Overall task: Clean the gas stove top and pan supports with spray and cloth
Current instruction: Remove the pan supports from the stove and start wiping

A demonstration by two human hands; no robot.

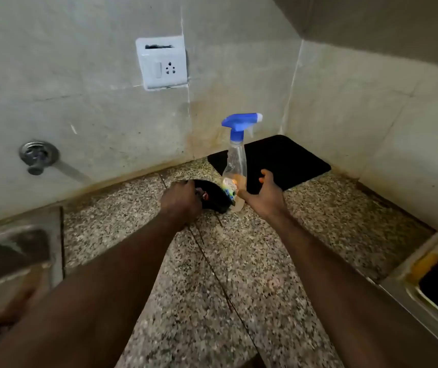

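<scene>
A clear spray bottle (236, 160) with a blue trigger head stands upright on the speckled granite counter (239, 261) near the back corner. My right hand (264, 193) wraps its fingers around the bottle's lower body. My left hand (179, 201) grips a dark, bowl-like object (212, 196) just left of the bottle; what it is cannot be made out. At the right edge, a corner of the steel gas stove (425, 282) with its dark top shows. No cloth is visible.
A black mat (287, 158) lies in the back corner behind the bottle. A steel sink (13, 256) sits at the left, with a wall tap (37, 156) above it. A white socket plate (162, 65) is on the tiled wall.
</scene>
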